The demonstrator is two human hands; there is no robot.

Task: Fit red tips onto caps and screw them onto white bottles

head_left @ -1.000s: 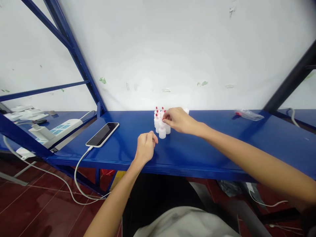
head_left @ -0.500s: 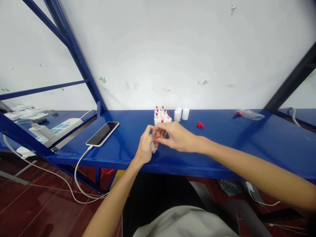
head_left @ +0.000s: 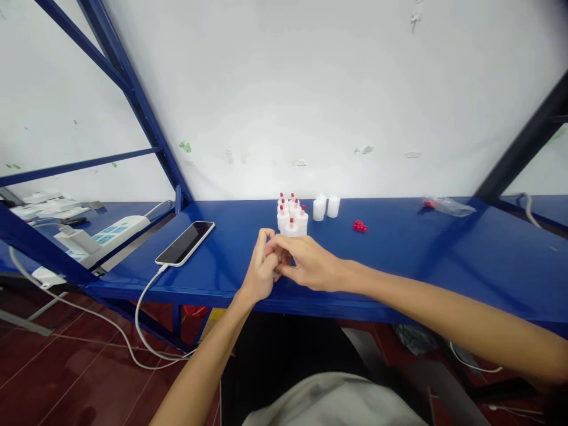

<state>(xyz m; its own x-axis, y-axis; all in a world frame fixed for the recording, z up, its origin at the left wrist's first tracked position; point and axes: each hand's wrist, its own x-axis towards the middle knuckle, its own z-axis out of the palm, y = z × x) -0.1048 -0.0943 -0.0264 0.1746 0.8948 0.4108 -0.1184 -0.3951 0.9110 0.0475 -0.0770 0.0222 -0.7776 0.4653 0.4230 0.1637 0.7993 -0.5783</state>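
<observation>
My left hand (head_left: 261,272) and my right hand (head_left: 306,260) meet above the front part of the blue table, fingers closed together. What they hold is almost wholly hidden by the fingers; only a small pale bit shows between them. Just behind my hands stand several white bottles with red tips (head_left: 301,220), grouped closely. To their right are a few white bottles (head_left: 319,209) without red tips. A small cluster of red caps (head_left: 360,226) lies farther right on the table.
A phone (head_left: 185,243) with a white cable lies at the left of the blue table (head_left: 399,254). At the back right is a clear plastic bag (head_left: 450,206) with something red inside. A white power strip (head_left: 110,236) sits beyond the blue frame at left.
Both hands have come slightly nearer to me and closed more tightly together. The red and white pieces seen between the fingers are now mostly covered, and the front red-tipped bottle shows more.
</observation>
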